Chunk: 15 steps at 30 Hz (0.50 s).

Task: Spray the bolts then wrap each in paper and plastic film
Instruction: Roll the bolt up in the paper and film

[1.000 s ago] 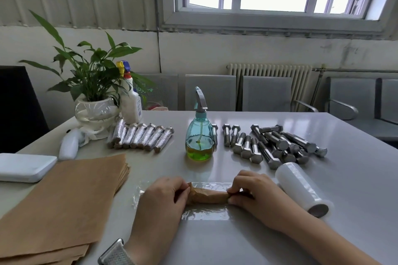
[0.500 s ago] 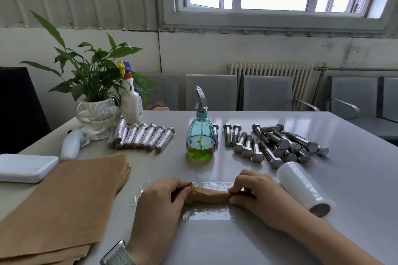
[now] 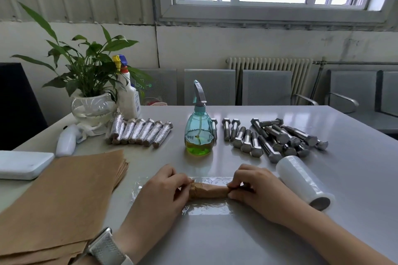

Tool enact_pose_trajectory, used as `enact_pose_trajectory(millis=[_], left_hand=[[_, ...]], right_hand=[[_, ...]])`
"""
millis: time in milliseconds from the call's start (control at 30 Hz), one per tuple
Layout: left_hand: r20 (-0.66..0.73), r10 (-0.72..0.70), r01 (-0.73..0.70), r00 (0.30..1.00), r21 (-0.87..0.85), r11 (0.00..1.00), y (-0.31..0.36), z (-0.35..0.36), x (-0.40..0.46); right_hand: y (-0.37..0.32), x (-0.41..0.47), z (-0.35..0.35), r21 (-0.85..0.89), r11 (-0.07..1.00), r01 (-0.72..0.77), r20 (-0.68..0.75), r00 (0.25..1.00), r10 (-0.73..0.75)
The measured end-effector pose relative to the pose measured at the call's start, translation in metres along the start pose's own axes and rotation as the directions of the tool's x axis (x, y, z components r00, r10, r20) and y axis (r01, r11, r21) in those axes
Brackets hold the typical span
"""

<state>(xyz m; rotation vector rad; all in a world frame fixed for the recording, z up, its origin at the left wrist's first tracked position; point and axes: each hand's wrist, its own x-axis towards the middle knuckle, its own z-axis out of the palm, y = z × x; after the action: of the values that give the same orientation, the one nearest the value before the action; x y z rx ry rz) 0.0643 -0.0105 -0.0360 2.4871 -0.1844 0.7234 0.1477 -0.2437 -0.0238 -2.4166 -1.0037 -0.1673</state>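
Note:
A bolt wrapped in brown paper (image 3: 208,190) lies crosswise on a sheet of clear plastic film (image 3: 206,208) near the table's front. My left hand (image 3: 160,196) grips its left end and my right hand (image 3: 256,189) pinches its right end. Behind stands a teal spray bottle (image 3: 199,133) with green liquid. Several bare steel bolts (image 3: 271,137) lie to its right, several finished wrapped bolts (image 3: 140,132) to its left. A stack of brown paper (image 3: 58,202) lies at the left, a roll of film (image 3: 303,182) at the right.
A potted plant (image 3: 90,84) and a white spray bottle (image 3: 128,97) stand at the table's back left. A white box (image 3: 21,163) and a small white object (image 3: 65,141) lie by the left edge. Grey chairs (image 3: 267,87) line the wall behind the grey table (image 3: 344,178).
Both hands stay on the ends of the paper-wrapped bolt; the fingers have shifted slightly, and the bolt has barely moved on the film.

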Motion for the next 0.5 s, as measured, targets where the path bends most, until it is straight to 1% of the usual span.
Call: enact_pose_trajectory(millis=[67, 167, 367, 500], left_hand=[[0.039, 0.001, 0.001, 0.999, -0.048, 0.999, -0.004, -0.003, 0.005], [0.069, 0.058, -0.053, 0.996, -0.072, 0.996, -0.009, -0.005, 0.008], [0.087, 0.137, -0.136, 0.987, -0.022, 0.99, -0.015, -0.007, 0.009], [0.1, 0.125, -0.126, 0.987, 0.003, 0.992, -0.012, -0.007, 0.01]], right_hand=[[0.0, 0.0, 0.0, 0.005, 1.0, -0.001, -0.001, 1.0, 0.001], [0.0, 0.0, 0.0, 0.012, 1.0, -0.011, 0.0, 1.0, 0.011], [0.002, 0.001, 0.0, 0.006, 1.0, -0.015, -0.003, 1.0, 0.015], [0.003, 0.001, 0.001, 0.021, 1.0, -0.015, -0.004, 1.0, 0.015]])
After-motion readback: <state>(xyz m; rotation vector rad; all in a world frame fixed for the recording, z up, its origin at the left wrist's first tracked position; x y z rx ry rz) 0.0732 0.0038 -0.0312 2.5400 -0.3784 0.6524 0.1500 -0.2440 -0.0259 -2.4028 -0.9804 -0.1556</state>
